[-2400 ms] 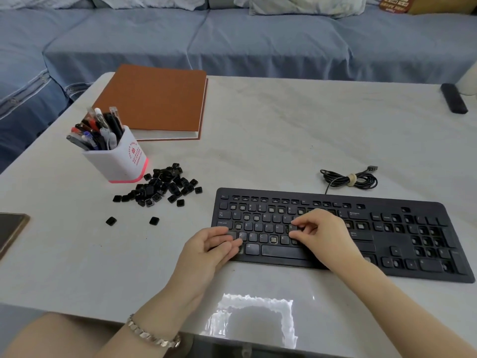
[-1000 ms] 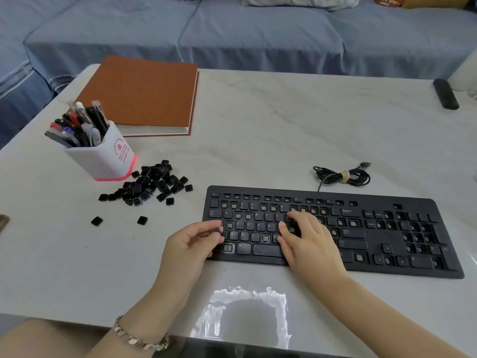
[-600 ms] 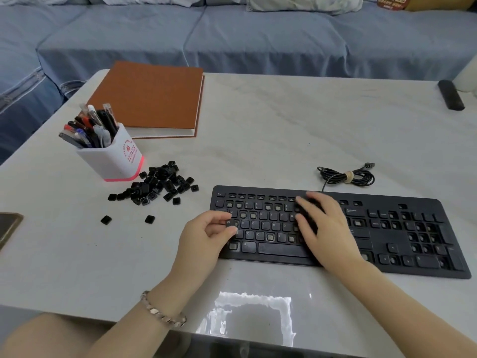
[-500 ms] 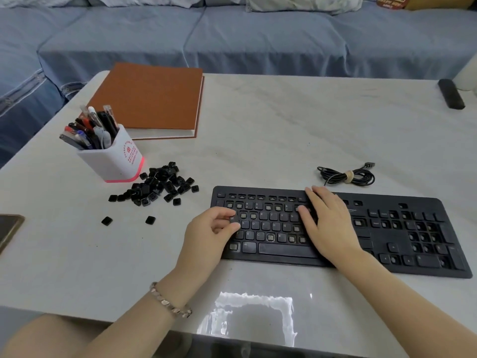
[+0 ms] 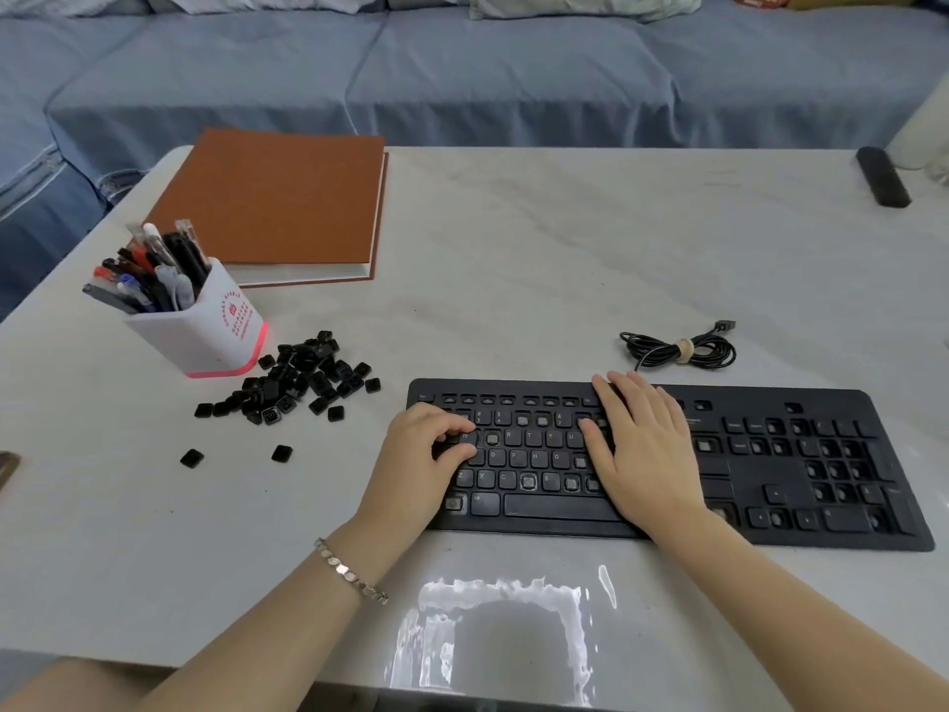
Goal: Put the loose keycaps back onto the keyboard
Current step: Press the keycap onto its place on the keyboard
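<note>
Table (image 5: 565,259): right hand (image 5: 644,454) lies flat, likely steadying the keyboard (image 5: 801,475), while curled left hand (image 5: 418,465) pinches a keycap (image 5: 466,436) home; pile (image 5: 303,377) to its left.

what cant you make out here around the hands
Head view:
Keys under the flat right hand, on the black keyboard: hidden by it.
Whether the curled left hand pinches a keycap: its fingers cover that.
Legends in the pile of loose black keycaps: too small.
</note>
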`<act>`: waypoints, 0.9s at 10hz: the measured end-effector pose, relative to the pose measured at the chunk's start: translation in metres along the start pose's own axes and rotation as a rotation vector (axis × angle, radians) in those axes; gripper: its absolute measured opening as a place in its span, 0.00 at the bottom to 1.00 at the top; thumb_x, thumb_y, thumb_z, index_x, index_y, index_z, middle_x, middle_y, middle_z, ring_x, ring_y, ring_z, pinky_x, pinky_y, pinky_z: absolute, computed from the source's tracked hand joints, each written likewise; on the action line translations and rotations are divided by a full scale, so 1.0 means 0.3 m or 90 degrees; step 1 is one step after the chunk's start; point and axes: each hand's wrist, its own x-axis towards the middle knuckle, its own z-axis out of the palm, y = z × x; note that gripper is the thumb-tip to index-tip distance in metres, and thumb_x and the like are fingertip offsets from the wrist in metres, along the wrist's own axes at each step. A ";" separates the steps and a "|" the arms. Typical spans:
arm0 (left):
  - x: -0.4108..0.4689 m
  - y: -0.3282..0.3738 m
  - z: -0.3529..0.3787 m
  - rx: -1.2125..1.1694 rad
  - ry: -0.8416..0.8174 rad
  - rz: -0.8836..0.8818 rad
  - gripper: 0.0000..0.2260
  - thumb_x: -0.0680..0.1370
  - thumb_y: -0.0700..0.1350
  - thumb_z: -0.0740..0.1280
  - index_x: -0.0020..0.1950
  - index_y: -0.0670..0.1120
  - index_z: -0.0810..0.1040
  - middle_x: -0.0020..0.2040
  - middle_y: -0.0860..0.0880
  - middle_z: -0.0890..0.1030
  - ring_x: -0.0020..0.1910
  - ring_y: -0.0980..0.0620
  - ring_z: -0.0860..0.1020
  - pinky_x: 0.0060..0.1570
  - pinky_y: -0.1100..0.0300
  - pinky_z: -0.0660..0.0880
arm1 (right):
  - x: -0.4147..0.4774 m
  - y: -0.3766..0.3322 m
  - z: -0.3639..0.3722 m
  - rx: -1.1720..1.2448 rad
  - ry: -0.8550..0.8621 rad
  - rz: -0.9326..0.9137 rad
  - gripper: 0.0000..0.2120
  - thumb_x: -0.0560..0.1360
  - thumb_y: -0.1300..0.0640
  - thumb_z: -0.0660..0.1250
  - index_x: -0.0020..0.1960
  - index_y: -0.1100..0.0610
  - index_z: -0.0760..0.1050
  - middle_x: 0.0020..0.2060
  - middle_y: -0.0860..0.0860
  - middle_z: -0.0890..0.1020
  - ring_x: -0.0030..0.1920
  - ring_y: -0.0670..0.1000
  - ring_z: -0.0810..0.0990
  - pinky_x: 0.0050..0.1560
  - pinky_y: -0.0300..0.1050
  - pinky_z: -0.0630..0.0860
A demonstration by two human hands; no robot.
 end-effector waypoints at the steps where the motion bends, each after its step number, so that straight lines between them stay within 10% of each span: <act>1: 0.007 0.002 0.001 -0.024 0.009 -0.013 0.08 0.72 0.37 0.72 0.48 0.47 0.83 0.42 0.57 0.74 0.43 0.59 0.71 0.46 0.79 0.64 | 0.001 0.000 0.002 -0.003 -0.001 0.003 0.26 0.76 0.46 0.50 0.65 0.59 0.72 0.62 0.57 0.76 0.65 0.59 0.71 0.67 0.49 0.54; 9: 0.066 0.036 -0.009 -0.014 -0.036 -0.138 0.07 0.69 0.39 0.75 0.45 0.46 0.84 0.37 0.56 0.76 0.34 0.60 0.72 0.38 0.72 0.68 | -0.003 -0.001 0.009 0.001 0.020 0.004 0.26 0.76 0.46 0.51 0.65 0.60 0.73 0.62 0.58 0.76 0.65 0.59 0.72 0.67 0.49 0.55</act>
